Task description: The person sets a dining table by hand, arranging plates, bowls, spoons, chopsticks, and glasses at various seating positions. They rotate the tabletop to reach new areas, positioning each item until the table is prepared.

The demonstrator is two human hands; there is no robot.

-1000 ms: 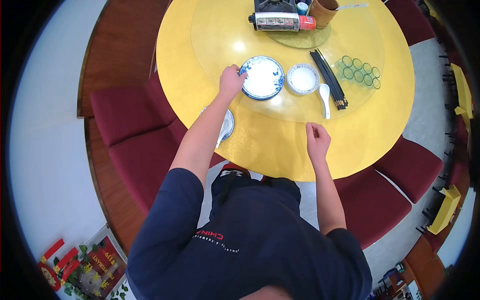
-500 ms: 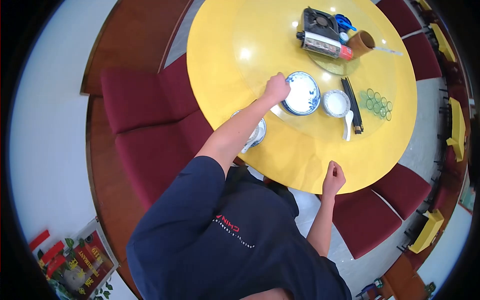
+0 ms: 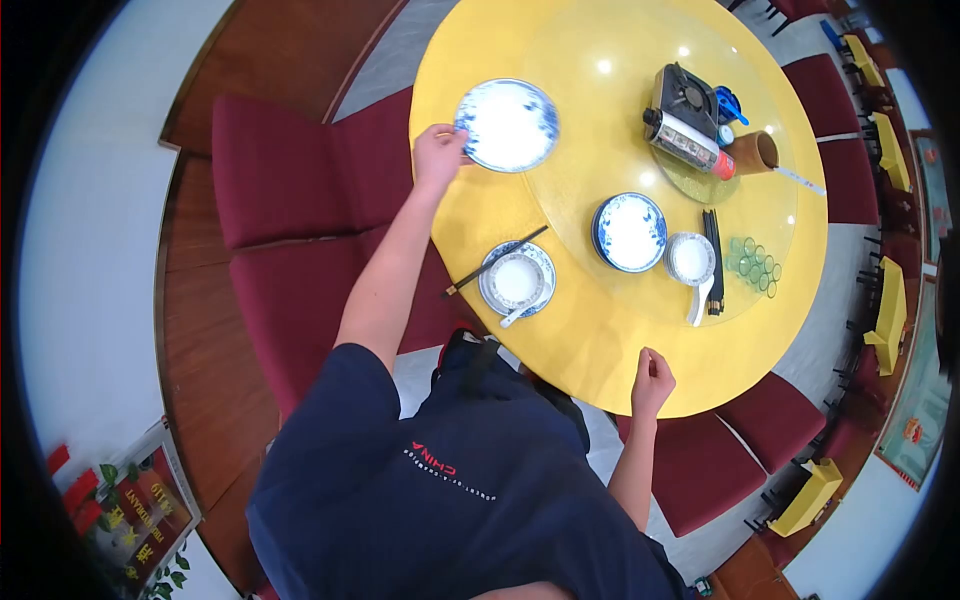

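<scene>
Red chairs (image 3: 290, 170) are ringing the yellow table (image 3: 600, 340). Left of the stove (image 3: 685, 115), the left hand (image 3: 438, 157) is gripping a blue-rimmed plate (image 3: 507, 125); well below the stove, the right hand (image 3: 652, 378) is hovering fisted.

The table (image 3: 560, 345) is finished in glossy yellow, and a smooth, clear glass turntable (image 3: 610, 150) is laid on it. A glazed, shiny porcelain plate (image 3: 507, 124) is seen at the table's edge. The chairs (image 3: 290, 170) beside the table are covered in matt red cloth, with polished wood flooring (image 3: 260, 60) beyond the table.
</scene>
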